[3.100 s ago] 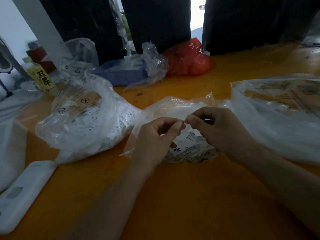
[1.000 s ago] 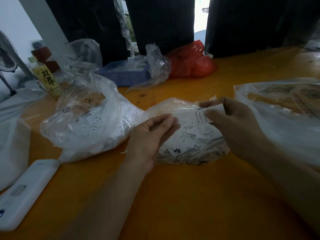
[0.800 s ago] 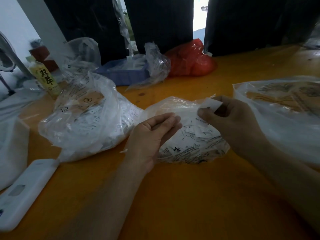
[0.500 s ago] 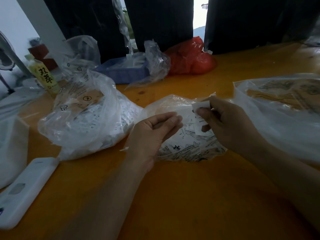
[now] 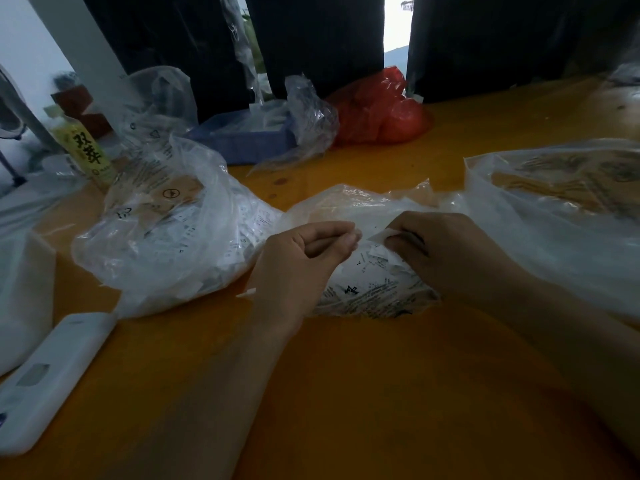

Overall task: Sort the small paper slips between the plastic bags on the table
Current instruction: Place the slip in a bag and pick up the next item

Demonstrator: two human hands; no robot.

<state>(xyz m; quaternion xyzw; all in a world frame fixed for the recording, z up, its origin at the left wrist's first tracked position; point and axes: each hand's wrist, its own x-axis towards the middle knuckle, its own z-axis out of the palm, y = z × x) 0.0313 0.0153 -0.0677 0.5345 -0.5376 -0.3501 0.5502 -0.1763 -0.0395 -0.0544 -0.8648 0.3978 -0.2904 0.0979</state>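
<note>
Paper slips are the business here, and one small white slip (image 5: 380,234) sits pinched in the grip of the right hand (image 5: 446,251), just above the mouth of the middle clear bag (image 5: 367,285). The left hand (image 5: 304,258) has thumb and fingertips pressed together beside it, seemingly nipping the thin plastic of that bag's edge, though the film is too faint there to be sure.

The step in hand looks like picking and checking a single slip drawn from the middle bag. The next move calls for deciding where it belongs, then carrying it sideways to one of the neighbouring bags and dropping it through an opening that may need holding apart.

The middle bag holds a loose heap of printed white slips. The left clear bag (image 5: 166,237) is fuller, with many white slips and some brown card pieces. The right clear bag (image 5: 561,216) holds flat brownish printed sheets. All three rest on the orange table (image 5: 381,393). Farther back lie a red bag (image 5: 381,109) and a blue tray (image 5: 249,138) with crumpled plastic in it; what else they hold cannot be told.
</note>
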